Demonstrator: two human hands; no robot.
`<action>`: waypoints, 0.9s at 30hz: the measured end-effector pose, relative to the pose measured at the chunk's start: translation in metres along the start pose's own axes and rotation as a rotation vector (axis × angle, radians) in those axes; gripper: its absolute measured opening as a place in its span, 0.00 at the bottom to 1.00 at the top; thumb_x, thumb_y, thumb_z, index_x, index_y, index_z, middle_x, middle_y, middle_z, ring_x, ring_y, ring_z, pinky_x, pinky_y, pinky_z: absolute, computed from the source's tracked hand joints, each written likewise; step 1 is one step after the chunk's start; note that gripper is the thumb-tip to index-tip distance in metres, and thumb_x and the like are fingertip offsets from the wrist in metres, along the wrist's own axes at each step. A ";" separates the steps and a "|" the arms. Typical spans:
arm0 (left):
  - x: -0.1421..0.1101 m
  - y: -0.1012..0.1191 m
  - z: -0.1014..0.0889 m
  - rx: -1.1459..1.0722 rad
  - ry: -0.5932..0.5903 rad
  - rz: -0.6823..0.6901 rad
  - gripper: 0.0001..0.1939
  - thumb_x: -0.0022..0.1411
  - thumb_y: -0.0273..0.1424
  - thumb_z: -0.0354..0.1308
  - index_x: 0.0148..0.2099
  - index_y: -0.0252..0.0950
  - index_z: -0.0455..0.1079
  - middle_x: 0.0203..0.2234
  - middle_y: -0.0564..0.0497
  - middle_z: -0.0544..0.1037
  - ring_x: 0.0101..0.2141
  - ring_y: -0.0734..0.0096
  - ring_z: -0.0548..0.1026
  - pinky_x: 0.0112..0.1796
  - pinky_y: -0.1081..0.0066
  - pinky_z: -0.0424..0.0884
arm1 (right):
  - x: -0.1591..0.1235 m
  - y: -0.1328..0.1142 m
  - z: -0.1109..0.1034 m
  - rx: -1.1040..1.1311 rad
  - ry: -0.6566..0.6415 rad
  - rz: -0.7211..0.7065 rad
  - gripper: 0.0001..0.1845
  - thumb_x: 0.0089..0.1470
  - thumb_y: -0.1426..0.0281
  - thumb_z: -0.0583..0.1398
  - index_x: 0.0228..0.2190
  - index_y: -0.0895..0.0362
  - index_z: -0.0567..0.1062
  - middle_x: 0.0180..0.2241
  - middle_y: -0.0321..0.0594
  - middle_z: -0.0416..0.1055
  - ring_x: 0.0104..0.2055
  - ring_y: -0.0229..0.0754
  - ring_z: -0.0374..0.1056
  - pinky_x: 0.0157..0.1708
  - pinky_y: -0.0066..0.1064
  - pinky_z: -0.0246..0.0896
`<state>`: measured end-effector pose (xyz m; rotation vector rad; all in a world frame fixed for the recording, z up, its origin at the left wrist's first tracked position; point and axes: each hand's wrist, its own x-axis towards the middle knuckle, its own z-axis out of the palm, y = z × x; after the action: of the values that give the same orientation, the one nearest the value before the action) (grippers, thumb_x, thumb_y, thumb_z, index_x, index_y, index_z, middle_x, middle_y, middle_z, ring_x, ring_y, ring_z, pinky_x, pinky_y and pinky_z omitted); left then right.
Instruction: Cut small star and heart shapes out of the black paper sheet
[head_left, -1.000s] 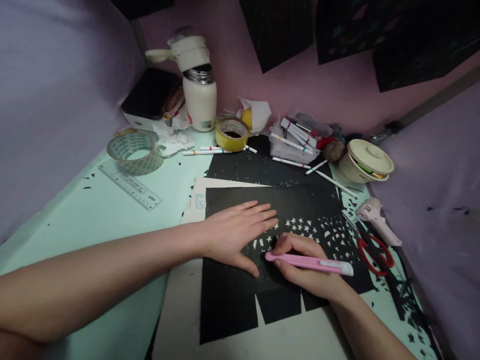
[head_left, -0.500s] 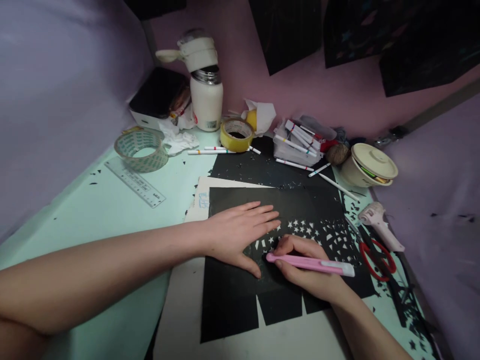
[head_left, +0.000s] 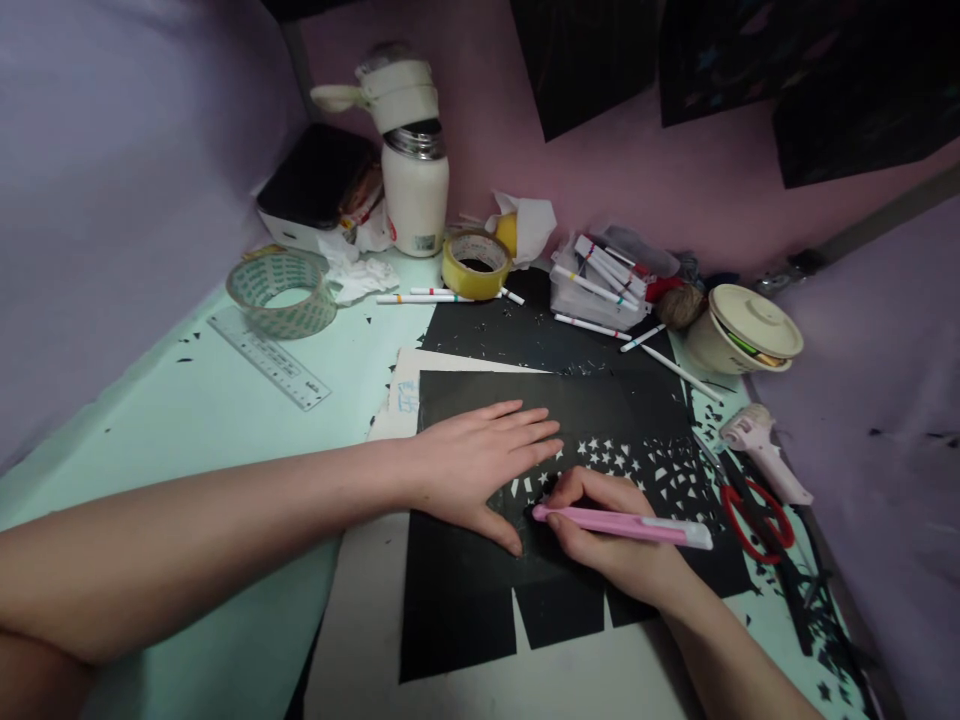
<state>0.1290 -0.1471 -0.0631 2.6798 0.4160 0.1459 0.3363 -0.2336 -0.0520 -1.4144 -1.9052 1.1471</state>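
My left hand [head_left: 480,465] lies flat with its fingers stretched out on a sheet of black paper [head_left: 457,600]. My right hand [head_left: 611,525] grips a pink craft knife [head_left: 622,522], its front end low over the paper just right of my left thumb. The knife's tip is hidden by my fingers and the dark paper. Rows of small star-shaped and angular holes run across the paper above and right of my right hand. Two narrow slits cut into its lower edge. Beneath the paper lies a pale board [head_left: 360,620].
Along the right edge lie red-handled scissors [head_left: 757,520], a pale pink glue gun [head_left: 765,455] and black paper scraps. Behind stand a white bottle [head_left: 416,195], yellow tape [head_left: 475,265], a box of markers [head_left: 592,295] and a lidded tub [head_left: 750,330]. Leftward are clear tape [head_left: 281,295] and a ruler [head_left: 270,362].
The view has shifted very slightly. Both hands, the knife and the paper stay practically where they were.
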 end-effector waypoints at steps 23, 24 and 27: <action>-0.001 0.001 0.000 0.000 0.035 0.021 0.50 0.55 0.58 0.53 0.67 0.29 0.48 0.66 0.39 0.51 0.66 0.56 0.46 0.64 0.59 0.38 | 0.000 -0.001 0.000 0.026 0.075 -0.030 0.05 0.50 0.74 0.61 0.24 0.56 0.71 0.24 0.35 0.74 0.25 0.36 0.69 0.26 0.25 0.62; -0.001 0.001 0.000 -0.002 0.037 0.021 0.50 0.55 0.58 0.53 0.67 0.29 0.49 0.66 0.39 0.51 0.66 0.56 0.46 0.64 0.59 0.38 | -0.001 -0.001 0.000 0.021 0.069 -0.030 0.04 0.50 0.73 0.61 0.24 0.56 0.71 0.25 0.35 0.75 0.26 0.37 0.70 0.27 0.25 0.62; -0.001 0.001 0.000 -0.008 0.035 0.021 0.49 0.55 0.58 0.53 0.67 0.29 0.49 0.66 0.39 0.51 0.66 0.56 0.46 0.64 0.59 0.39 | -0.003 0.000 0.001 0.004 0.056 -0.024 0.04 0.51 0.72 0.61 0.25 0.55 0.72 0.26 0.36 0.75 0.27 0.38 0.70 0.27 0.26 0.63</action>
<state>0.1277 -0.1480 -0.0626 2.6779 0.3976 0.2000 0.3368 -0.2366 -0.0521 -1.4033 -1.8753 1.0875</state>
